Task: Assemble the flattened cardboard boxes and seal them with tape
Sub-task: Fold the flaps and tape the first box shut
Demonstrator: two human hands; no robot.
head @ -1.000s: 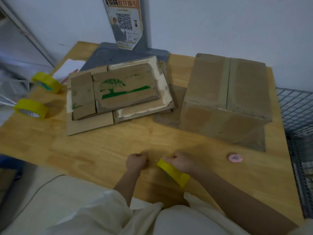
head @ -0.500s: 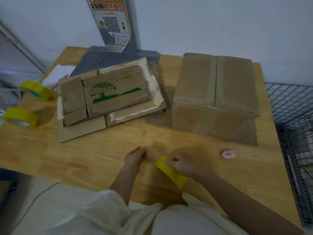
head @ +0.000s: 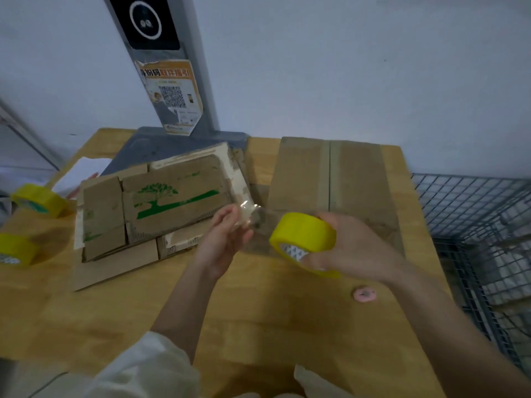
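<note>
Illumination is dim, flat and cool, with no glare on the wall. Soft shadows lie on the table (head: 86,311) beside each yellow roll at the far left. Motion blur smears the right hand (head: 353,251) and the tape roll (head: 304,234) it grips; the clear strip pinched by the left hand (head: 221,242) catches a faint sheen, possibly from overhead. Wide-angle distortion bends lines at the frame edges.

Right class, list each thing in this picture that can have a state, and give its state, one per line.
Assembled cardboard box: closed, top seam taped.
Flattened cardboard boxes: stacked flat, unassembled.
Yellow tape roll: gripped by right hand, clear strip pulled out.
Left hand: pinching the strip's free end.
Two spare tape rolls: resting on table, untouched.
</note>
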